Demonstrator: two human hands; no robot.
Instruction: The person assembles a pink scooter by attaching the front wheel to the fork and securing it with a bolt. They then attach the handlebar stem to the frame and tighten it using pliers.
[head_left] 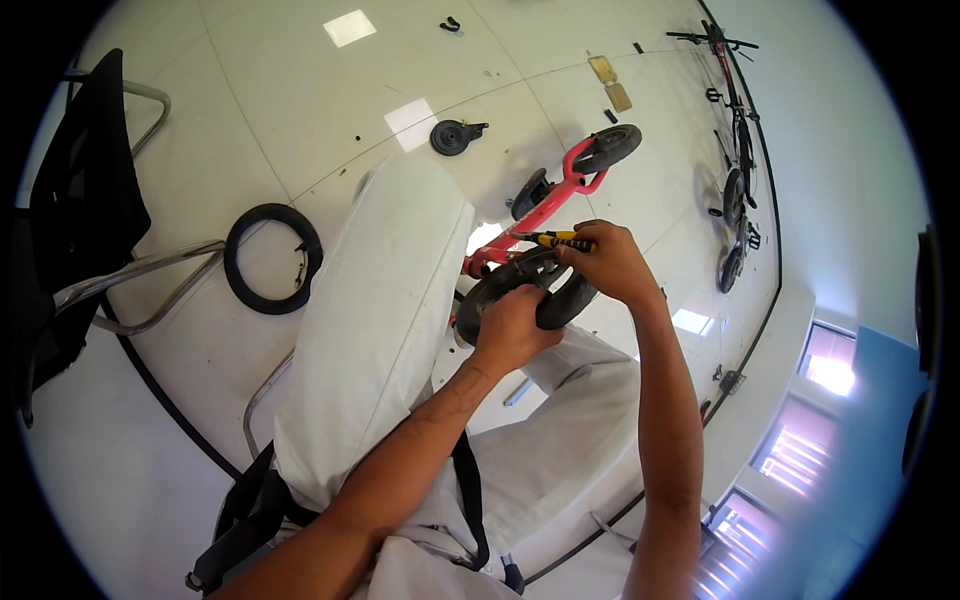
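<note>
Between my knees is a small pink-red bike frame (540, 212) with a black-tyred wheel (568, 302) at its near end. My left hand (512, 330) is closed around the tyre on the near side. Above that wheel, my right hand (610, 262) grips a tool with yellow-and-black handles (562, 240), which looks like pliers. The tool's tip points left, close to the frame; whether it touches anything cannot be made out. At the frame's far end is a second wheel (612, 148), and a black saddle-like part (530, 194) lies beside the frame.
A loose black tyre (236, 262) lies on the floor at left, near a black chair (95, 190) with metal legs. Farther off are a round black part (450, 138) and flat brown pieces (610, 82). Another bike (742, 140) stands along the right wall.
</note>
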